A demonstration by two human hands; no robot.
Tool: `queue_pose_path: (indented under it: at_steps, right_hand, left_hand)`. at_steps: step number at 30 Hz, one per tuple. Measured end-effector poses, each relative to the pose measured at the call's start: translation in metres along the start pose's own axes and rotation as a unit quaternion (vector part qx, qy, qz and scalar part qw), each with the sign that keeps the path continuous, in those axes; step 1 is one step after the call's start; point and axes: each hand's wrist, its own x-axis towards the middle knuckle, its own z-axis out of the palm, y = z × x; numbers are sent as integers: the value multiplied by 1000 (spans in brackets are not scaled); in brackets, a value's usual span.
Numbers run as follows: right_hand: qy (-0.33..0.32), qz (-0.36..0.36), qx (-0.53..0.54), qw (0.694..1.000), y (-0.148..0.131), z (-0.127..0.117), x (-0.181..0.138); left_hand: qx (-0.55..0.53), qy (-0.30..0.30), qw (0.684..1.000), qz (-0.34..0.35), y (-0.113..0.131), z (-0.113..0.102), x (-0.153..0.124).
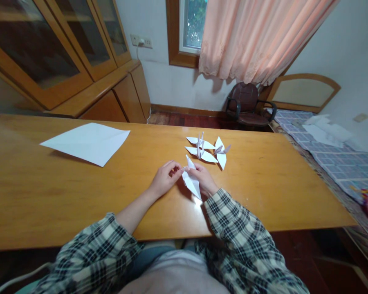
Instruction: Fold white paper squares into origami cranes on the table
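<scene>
Between my hands is a folded white paper crane [191, 183], held just above the wooden table [159, 204]. My right hand [204, 178] grips its body from the right, thumb on top. With the fingertips closed together, my left hand [166, 177] pinches a small point on the crane's left side; the fingers hide part of that tip. Just beyond my hands stand three finished paper cranes: a near one [201, 153], a far one [199, 141] partly overlapped by it, and a right one [221, 152]. Their wings are spread.
A white sheet of paper [88, 143] with raised edges lies on the table's left. Beyond the table stand a wooden cabinet [110, 92] and a brown armchair [247, 104]. A bed [334, 139] with a checked cover runs along the right.
</scene>
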Motion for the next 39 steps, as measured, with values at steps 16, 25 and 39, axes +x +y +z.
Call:
queue_pose_path:
  at_steps: [16, 25, 39]
  right_hand:
    - [-16, -58, -69, 996, 2, 5, -4]
    - [-33, -71, -98, 992, 3, 2, -2]
    - [14, -130, -144, 981, 7, -5, 2]
  left_hand:
    - [13, -18, 999, -33, 1, -1, 3]
    - [-174, 5, 978, -117, -10, 3, 6]
    - [-67, -68, 993, -75, -4, 4, 2]
